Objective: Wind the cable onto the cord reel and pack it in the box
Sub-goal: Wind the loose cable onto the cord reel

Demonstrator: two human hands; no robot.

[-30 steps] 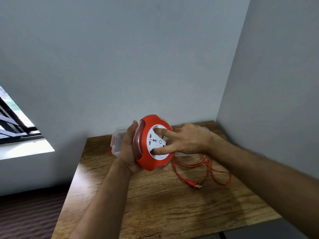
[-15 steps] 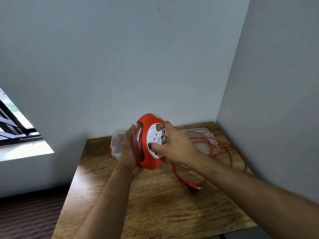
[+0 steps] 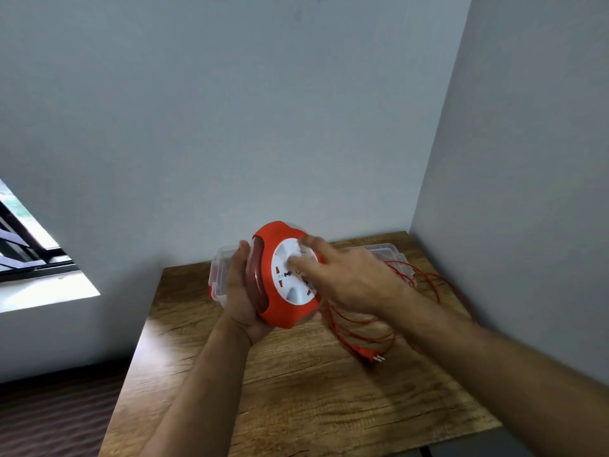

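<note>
I hold a red cord reel with a white socket face upright above the table. My left hand grips its back and underside. My right hand lies on the white face with fingers spread across it, blurred by motion. Loose red cable trails from the reel in loops over the table's right side and ends in a red plug. A clear plastic box stands behind the reel at the wall, mostly hidden by my hands.
The wooden table sits in a corner, with walls behind and to the right. Its front and left edges drop to a dark floor. A window lies to the left.
My right hand has kept turning on the reel's white face, fingers swinging from the lower right up to the top. The loose loops have shifted and the plug has slid slightly.
</note>
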